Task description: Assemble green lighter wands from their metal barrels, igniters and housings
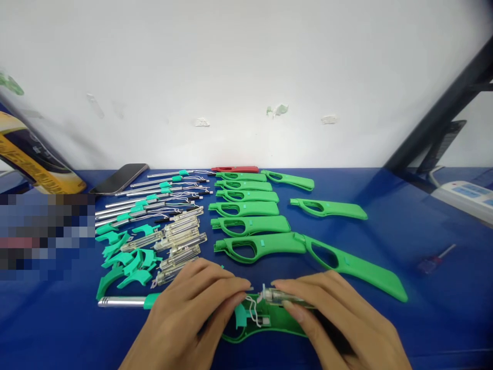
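My right hand (342,313) pinches a clear lighter fuel tank (285,298) between thumb and fingers, its valve end pointing left. Below it lies an open green lighter shell half (283,321). Inside the shell are a teal trigger (241,314), white wires (252,311) and a small igniter part. My left hand (208,303) is closed over the shell's left part, with a thin pale tube (250,289) poking out at its fingertips. A silver metal nozzle (123,301) with a teal piece extends left from under that hand. The tube end and the tank's valve are apart.
Several green shell halves (246,208) lie in a column, with a red one (234,169) behind. Left are nozzle assemblies (142,205), fuel tanks (181,239) and teal triggers (133,264). A phone (121,179), yellow bottle (34,154) and screwdriver (435,261) lie farther out.
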`<state>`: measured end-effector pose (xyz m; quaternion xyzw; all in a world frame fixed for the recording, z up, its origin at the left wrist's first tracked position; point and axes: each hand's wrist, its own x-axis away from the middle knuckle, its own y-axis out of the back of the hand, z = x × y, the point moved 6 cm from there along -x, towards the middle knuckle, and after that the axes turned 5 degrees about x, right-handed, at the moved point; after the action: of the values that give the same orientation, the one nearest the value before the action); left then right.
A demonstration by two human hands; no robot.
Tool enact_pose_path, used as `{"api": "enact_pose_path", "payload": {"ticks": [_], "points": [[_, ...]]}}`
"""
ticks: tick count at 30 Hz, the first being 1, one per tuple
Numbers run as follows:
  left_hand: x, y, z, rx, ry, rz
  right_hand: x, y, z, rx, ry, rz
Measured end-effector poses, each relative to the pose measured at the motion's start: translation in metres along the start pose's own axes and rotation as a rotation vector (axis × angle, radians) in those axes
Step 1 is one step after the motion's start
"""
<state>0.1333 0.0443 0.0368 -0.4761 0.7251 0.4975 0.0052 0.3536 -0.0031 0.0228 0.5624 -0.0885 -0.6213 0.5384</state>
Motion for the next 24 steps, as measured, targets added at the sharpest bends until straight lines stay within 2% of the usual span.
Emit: {"api": "enact_pose_path", "payload": {"ticks": [14,24], "points": [[0.003,-0.008,-0.002,0.061,0.019,-0.017,-0.002,0.0,0.002,-0.052,-0.004,-0.01],[0.0,-0.009,-0.012,-0.039,-0.155,-0.005,-0.001,0.001,0.001,-0.033,0.05,0.0]]}}
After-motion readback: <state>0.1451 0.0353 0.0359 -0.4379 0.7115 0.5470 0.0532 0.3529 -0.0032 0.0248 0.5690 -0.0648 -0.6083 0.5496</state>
